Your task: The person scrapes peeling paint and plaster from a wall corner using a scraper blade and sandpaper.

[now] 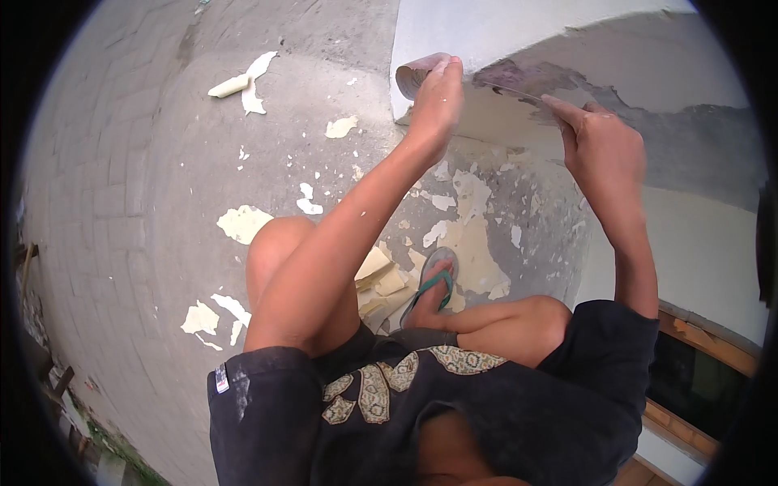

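My left hand point(438, 105) is closed at the lower edge of a white-painted wall point(478, 32), its fingers on a curled peel of paint point(412, 74). Whether the peel is still joined to the wall I cannot tell. To the right, my right hand point(604, 146) is closed round a scraper point(519, 91), whose thin blade shows edge-on. Its tip points left at a bare, dark grey-purple patch point(559, 79) on the wall. The scraper's handle is hidden inside my fist.
Cream and white paint flakes point(243, 224) lie scattered over the grey paved ground point(162, 162). A rolled flake point(235, 85) lies farther off. My sandalled foot point(438, 279) rests among larger peels point(381, 279). A wooden frame point(701, 344) with a dark opening stands at the right.
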Demonstrator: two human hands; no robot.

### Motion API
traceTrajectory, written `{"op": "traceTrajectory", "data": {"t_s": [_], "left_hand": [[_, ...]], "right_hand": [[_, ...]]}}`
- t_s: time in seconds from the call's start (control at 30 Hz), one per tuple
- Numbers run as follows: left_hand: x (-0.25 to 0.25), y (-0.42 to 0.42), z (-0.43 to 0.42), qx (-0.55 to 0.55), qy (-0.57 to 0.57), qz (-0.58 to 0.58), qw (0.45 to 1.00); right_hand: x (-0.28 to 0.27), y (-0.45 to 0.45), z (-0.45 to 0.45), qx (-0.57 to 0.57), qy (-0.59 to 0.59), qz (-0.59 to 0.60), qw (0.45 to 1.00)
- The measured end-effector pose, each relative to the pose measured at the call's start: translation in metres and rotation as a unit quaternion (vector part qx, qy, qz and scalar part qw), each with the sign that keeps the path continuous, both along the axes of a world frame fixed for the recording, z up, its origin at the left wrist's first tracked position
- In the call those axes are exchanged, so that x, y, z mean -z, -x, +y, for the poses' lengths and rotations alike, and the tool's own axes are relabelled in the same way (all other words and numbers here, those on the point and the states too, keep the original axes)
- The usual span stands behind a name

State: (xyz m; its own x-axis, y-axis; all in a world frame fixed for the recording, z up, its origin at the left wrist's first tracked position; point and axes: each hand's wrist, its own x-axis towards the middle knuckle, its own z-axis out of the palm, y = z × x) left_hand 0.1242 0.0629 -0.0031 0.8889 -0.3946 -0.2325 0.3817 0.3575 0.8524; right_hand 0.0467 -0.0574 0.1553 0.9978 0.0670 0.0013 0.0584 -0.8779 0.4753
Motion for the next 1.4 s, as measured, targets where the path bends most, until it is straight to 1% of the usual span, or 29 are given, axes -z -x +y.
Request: {"op": "traceTrajectory", "data": {"t_s": [0.03, 0.13, 0.23, 0.33, 0.43, 0.53, 0.63, 0.73, 0.83, 0.93, 1.0, 1.03, 1.07, 1.1, 1.2, 1.23, 1.33, 1.4], "left_hand": [[0.001, 0.001, 0.000, 0.002, 0.000, -0.005, 1.000], [-0.004, 0.002, 0.003, -0.013, -0.002, 0.005, 1.000], [-0.007, 0.003, 0.006, -0.012, 0.006, -0.001, 1.000], [-0.019, 0.006, 0.009, -0.014, 0.023, 0.032, 0.999], [-0.018, 0.003, 0.011, 0.012, 0.001, 0.003, 1.000], [-0.022, 0.004, 0.012, 0.030, 0.010, 0.018, 0.999], [-0.022, 0.006, 0.006, -0.007, 0.032, 0.022, 0.999], [-0.017, 0.005, 0.008, 0.035, 0.009, 0.005, 0.999], [-0.017, 0.002, 0.010, 0.021, 0.015, 0.007, 1.000], [-0.022, 0.004, 0.007, -0.006, -0.010, -0.015, 1.000], [-0.021, 0.006, 0.010, -0.016, -0.137, -0.164, 0.977], [-0.020, 0.011, 0.011, -0.016, -0.197, -0.234, 0.952], [-0.020, 0.015, 0.010, -0.016, -0.253, -0.304, 0.918], [-0.023, 0.020, 0.012, -0.036, -0.268, -0.350, 0.897], [-0.018, 0.027, 0.017, -0.041, -0.281, -0.460, 0.841], [-0.018, 0.030, 0.017, -0.039, -0.288, -0.461, 0.839], [-0.018, 0.036, 0.019, -0.035, -0.299, -0.456, 0.838], [-0.016, 0.036, 0.021, -0.043, -0.289, -0.443, 0.848]], "right_hand": [[-0.001, 0.001, 0.002, 0.020, -0.006, 0.003, 1.000], [0.008, 0.000, -0.010, -0.023, 0.005, 0.008, 1.000], [-0.008, 0.005, -0.001, 0.010, -0.010, -0.023, 1.000], [0.010, 0.000, -0.013, -0.004, -0.029, -0.003, 1.000], [-0.005, 0.004, -0.002, 0.008, -0.042, -0.023, 0.999], [0.008, 0.000, -0.007, -0.006, -0.051, -0.017, 0.999], [0.017, -0.002, -0.011, 0.001, -0.029, -0.008, 1.000], [-0.004, 0.007, 0.001, 0.020, -0.050, -0.037, 0.998], [0.015, 0.004, -0.011, -0.007, -0.061, -0.028, 0.998], [0.032, -0.003, -0.017, 0.017, -0.051, 0.029, 0.998], [0.023, -0.001, -0.021, -0.002, -0.125, 0.025, 0.992], [0.017, 0.005, -0.021, -0.007, -0.160, 0.024, 0.987], [0.013, 0.008, -0.020, 0.001, -0.195, 0.050, 0.979], [0.010, 0.011, -0.020, 0.012, -0.231, 0.076, 0.970], [-0.008, 0.020, -0.019, 0.066, -0.312, 0.168, 0.933], [-0.012, 0.022, -0.020, 0.084, -0.337, 0.202, 0.916], [-0.010, 0.039, -0.034, 0.006, -0.465, 0.153, 0.872], [-0.013, 0.045, -0.042, 0.027, -0.575, 0.118, 0.809]]}}
